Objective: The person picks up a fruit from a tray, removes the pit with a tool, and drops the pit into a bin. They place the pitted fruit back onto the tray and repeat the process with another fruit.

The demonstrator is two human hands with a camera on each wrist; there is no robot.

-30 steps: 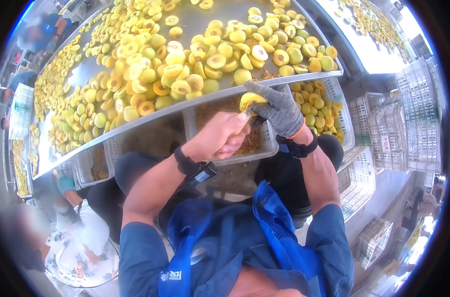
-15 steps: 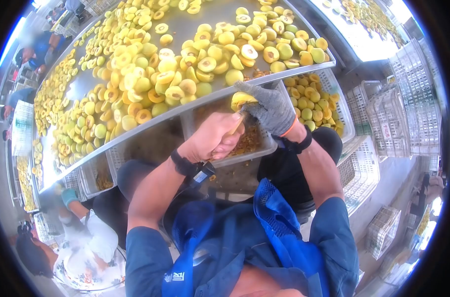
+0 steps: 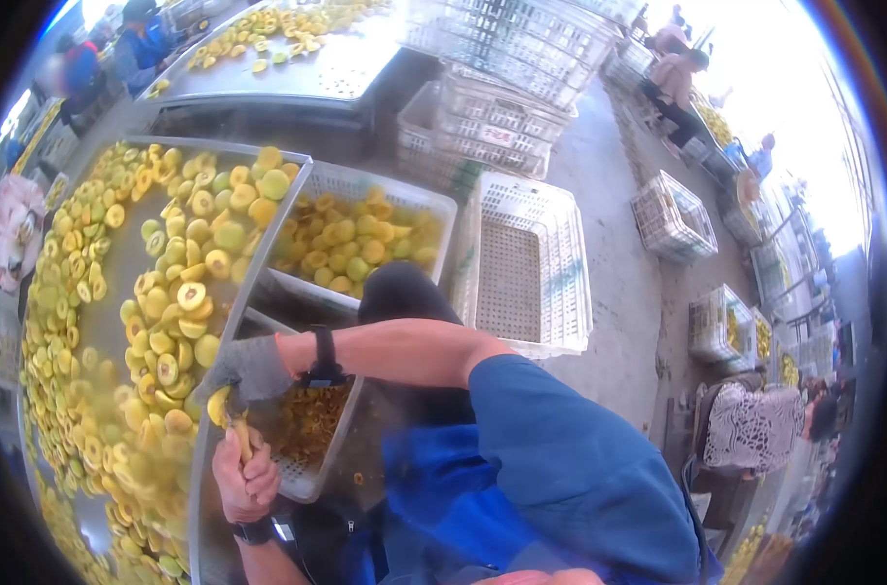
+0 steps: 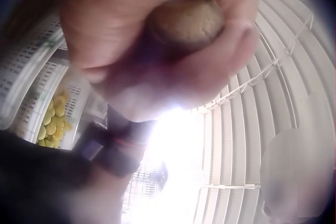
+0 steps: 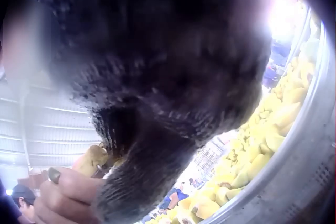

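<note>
My gloved right hand (image 3: 249, 370) holds a yellow stone fruit (image 3: 218, 406) by the table's metal edge. Just below it, my bare left hand (image 3: 244, 481) grips a slim tool, its tip end right at the fruit. In the left wrist view the fingers curl round this tool, and the rounded brown butt of its handle (image 4: 188, 22) shows. The tool's working end is hidden. In the right wrist view the dark glove (image 5: 157, 166) covers most of the fruit, with the bare fingers close beside it.
Whole and halved yellow fruit (image 3: 192, 295) cover the metal table (image 3: 112, 322). Beneath its edge stands a crate of brown scraps (image 3: 312, 429); beyond it, a crate of yellow fruit (image 3: 336, 239). A white crate (image 3: 521, 263) and stacked crates (image 3: 492, 117) line the aisle, where people sit.
The head view has swung to the right, so the table now lies at the left and the aisle shows. Both hands stay together at the fruit by the table edge.
</note>
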